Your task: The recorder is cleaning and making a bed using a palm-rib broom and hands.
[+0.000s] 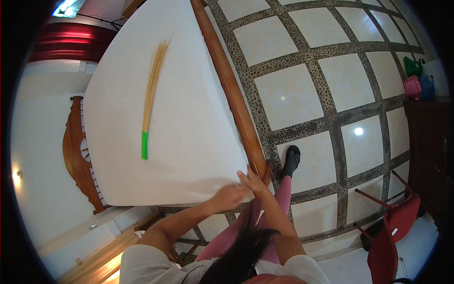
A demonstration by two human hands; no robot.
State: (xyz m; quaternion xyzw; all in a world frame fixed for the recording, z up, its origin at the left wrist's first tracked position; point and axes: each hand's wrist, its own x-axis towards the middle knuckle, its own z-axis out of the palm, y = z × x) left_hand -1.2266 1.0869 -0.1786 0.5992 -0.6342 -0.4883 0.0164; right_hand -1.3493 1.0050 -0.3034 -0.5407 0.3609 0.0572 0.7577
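A white fitted-looking sheet (191,142) covers the mattress before me. My left hand (230,196) is at its near right corner, fingers curled and blurred by motion. Right beside it, and partly overlapping, my right hand (254,181) touches the mattress corner next to the wooden side rail (234,96), its thumb raised. Whether either hand pinches the cloth cannot be made out. On the sheet lies a stick broom (152,88), bristles pointing away from me and green handle (144,145) towards me.
A carved wooden headboard (76,156) stands at the left. The floor has pale tiles (289,96) framed by pebble strips. To the right are a red chair (393,227) and a dark wooden cabinet (427,142) with colourful bags (413,87) beyond. A red curtain (71,41) hangs far left.
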